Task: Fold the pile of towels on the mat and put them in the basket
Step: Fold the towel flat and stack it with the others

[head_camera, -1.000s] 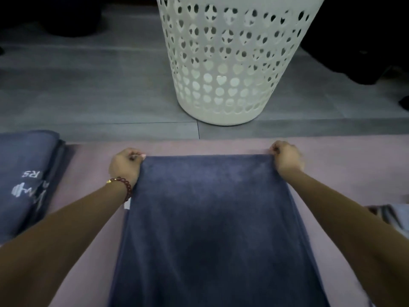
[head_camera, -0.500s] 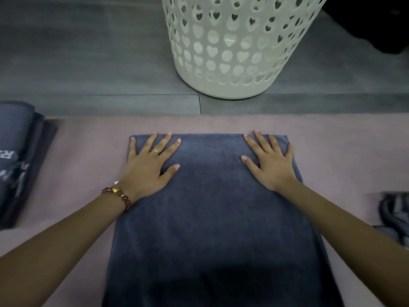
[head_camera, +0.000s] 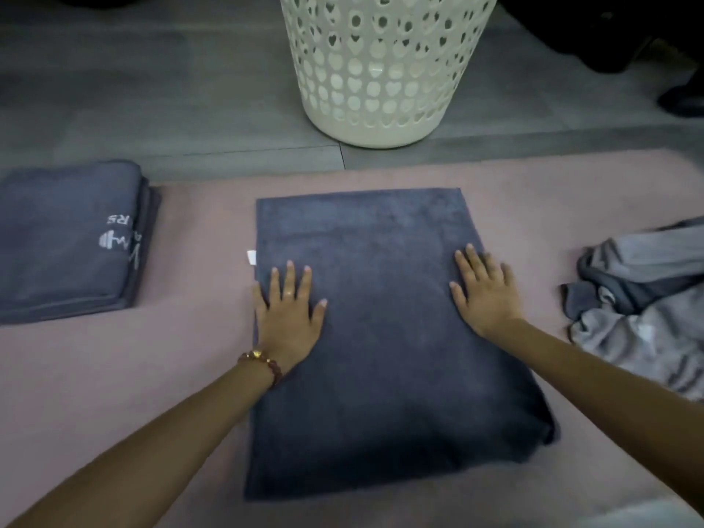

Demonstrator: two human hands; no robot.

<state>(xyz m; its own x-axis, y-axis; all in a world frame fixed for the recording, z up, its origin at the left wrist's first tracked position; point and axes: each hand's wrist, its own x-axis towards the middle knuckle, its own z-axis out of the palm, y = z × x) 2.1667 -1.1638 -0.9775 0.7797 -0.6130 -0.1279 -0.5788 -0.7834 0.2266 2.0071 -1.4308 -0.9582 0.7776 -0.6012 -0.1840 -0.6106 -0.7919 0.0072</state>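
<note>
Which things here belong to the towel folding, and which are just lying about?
Job: left hand and right hand flat on the blue towel; folded stack; crumpled pile; white basket; pink mat.
Lying about: dark object on the floor, far right.

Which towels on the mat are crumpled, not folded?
The grey pile at far right, bunched and creased. The middle towel under the left hand and right hand lies flat and squared; the logo towel at left is neatly folded.
</note>
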